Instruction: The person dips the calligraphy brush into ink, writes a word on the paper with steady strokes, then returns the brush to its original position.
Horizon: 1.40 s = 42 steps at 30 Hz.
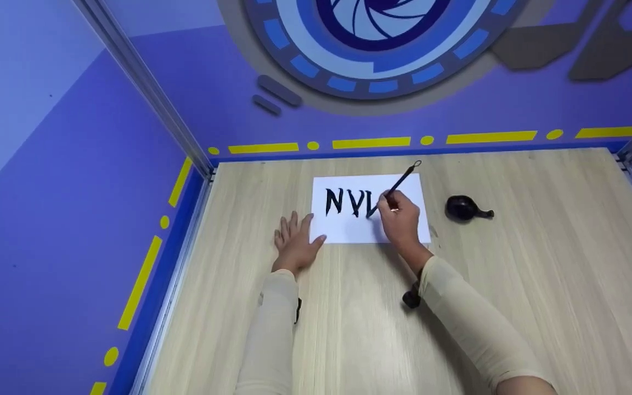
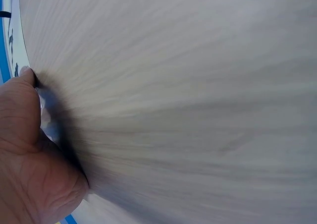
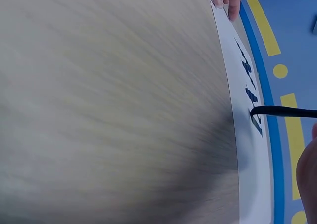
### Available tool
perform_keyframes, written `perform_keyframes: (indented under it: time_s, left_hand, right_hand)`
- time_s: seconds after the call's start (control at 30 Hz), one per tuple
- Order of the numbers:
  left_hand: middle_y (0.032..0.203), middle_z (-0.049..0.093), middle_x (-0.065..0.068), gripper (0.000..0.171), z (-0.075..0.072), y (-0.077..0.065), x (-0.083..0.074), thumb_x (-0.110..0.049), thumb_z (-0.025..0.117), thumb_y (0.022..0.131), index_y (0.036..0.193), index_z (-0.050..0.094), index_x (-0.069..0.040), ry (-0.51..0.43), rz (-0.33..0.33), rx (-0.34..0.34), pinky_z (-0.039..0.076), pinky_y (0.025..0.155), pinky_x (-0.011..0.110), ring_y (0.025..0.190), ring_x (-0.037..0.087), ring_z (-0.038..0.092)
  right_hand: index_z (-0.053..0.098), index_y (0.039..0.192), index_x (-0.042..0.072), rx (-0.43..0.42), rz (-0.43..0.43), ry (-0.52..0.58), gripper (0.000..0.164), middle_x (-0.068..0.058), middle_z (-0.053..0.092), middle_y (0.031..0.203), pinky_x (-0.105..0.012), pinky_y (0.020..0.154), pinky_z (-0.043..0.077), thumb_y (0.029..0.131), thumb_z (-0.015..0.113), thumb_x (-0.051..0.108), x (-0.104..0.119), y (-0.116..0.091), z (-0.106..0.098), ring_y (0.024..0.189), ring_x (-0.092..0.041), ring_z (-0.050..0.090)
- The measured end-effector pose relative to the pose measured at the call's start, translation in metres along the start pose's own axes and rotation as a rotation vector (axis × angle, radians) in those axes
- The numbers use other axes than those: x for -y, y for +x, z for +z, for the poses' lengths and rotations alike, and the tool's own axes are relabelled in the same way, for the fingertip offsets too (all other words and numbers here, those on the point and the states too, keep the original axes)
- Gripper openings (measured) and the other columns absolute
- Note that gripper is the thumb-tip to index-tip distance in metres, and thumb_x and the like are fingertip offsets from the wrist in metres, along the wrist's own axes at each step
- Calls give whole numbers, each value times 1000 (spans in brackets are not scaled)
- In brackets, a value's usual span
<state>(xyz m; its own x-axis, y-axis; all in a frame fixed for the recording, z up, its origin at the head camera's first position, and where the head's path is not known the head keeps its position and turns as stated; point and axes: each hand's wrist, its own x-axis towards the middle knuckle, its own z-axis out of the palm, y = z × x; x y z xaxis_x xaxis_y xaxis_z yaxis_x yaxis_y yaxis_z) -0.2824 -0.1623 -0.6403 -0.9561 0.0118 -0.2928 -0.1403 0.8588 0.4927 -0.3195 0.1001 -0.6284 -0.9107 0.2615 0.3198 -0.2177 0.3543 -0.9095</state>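
A white sheet of paper (image 1: 349,233) lies on the wooden table, with bold black brush strokes (image 1: 355,203) running across its upper half. My right hand (image 1: 401,216) pinches a dark ink brush (image 1: 401,180), its looped end tilted up and away to the right. In the right wrist view the tip of the brush (image 3: 282,111) is right at the rightmost stroke. My left hand (image 1: 297,244) rests flat at the paper's left edge, fingers spread and thumb at the lower left corner. The left wrist view shows the thumb side of this hand (image 2: 29,149) against the tabletop.
A glossy black gourd-shaped bottle (image 1: 461,208) lies on the table (image 1: 557,263) to the right of the paper, its neck pointing right. Blue and purple printed panels (image 1: 195,82) with yellow dashes enclose the table at the back and left.
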Motion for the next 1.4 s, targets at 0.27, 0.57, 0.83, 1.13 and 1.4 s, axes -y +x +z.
perform_keyframes:
  time_s: [0.27,0.57,0.83,1.13,1.4]
  left_hand:
    - [183,-7,9,74,-1,0,-7,-60,51,108,171,21,-37,-13,16,-9,-10,134,65,168,39,-18]
    - [183,-7,9,73,-1,2,-3,-60,50,108,171,20,-37,2,17,-11,-9,134,65,169,39,-17]
    - [183,-8,8,74,1,2,1,-60,51,108,171,21,-37,-16,9,-14,-10,134,64,169,39,-18]
    - [183,-7,8,74,2,-2,0,-59,52,108,172,20,-36,-22,6,-19,-9,134,65,169,39,-17]
    - [183,-8,9,74,3,0,1,-58,52,108,172,21,-35,-30,14,-21,-10,134,65,168,39,-18]
  right_hand:
    - [76,101,4,-100,-16,49,15,-13,78,94,-19,78,51,102,68,16,7,4,-9,88,-17,69]
    - [78,98,5,-243,16,164,13,4,73,83,-19,72,49,100,71,15,18,9,-25,78,-5,63]
    - [79,101,0,-254,95,215,14,-2,75,86,-16,70,53,100,73,13,13,8,-36,74,-2,66]
    - [79,104,-3,-235,121,236,16,-21,77,99,-14,73,56,101,72,11,13,7,-40,76,-2,67]
    - [81,106,5,-185,141,175,15,-13,79,97,-17,75,56,101,71,15,9,4,-44,80,-4,70]
